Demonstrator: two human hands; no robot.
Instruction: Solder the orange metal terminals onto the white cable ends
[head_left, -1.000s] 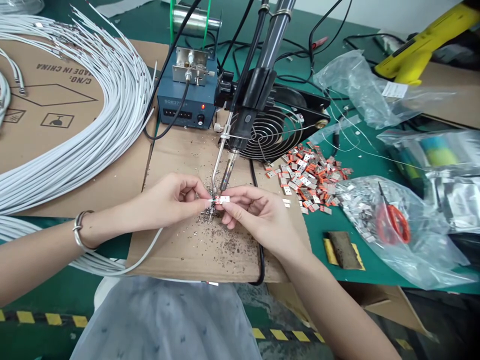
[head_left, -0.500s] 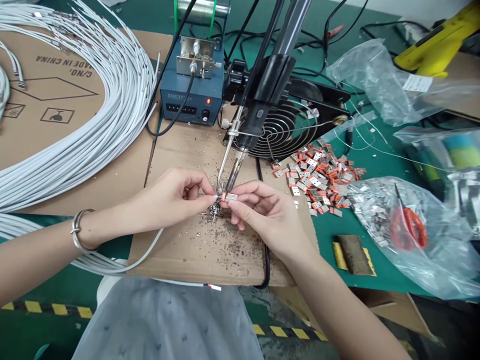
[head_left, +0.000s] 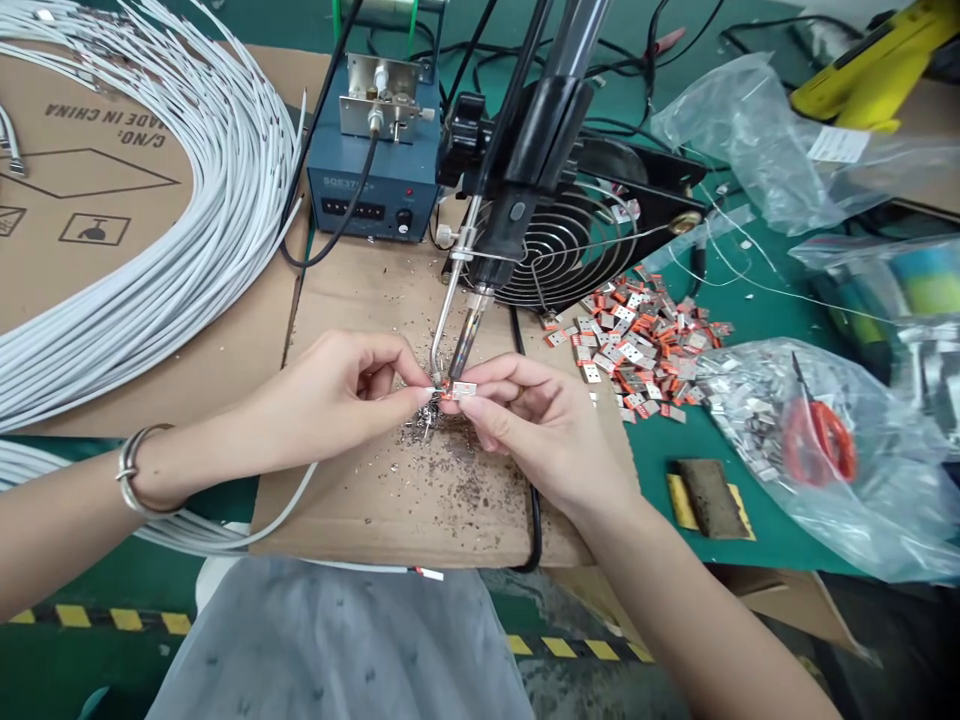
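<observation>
Left hand [head_left: 341,390] pinched on white cable [head_left: 289,500] end, wrist low on cardboard [head_left: 360,300]. Right hand [head_left: 536,420] pinching orange connector [head_left: 459,389] under soldering iron tip [head_left: 456,368], fingers curled, forearm angled in.

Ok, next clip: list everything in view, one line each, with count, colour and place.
connector: one, orange and silver, pinched under the iron tip
white cable: one, from left hand over cardboard edge
soldering iron: one, black, mounted, tip down at centre
soldering station: one, blue, behind the mat
fan: one, black with wire grille, centre right
cardboard mat: one, brown, flecked with solder bits
cable bundle: many, white, looped at left
connector pile: many, orange and silver, right of mat
scissors: one, red handles, inside clear bag
glue gun: one, yellow, top right
sponge: one, yellow, dirty brown top, on green table
left hand: holds cable end
right hand: holds connector
</observation>
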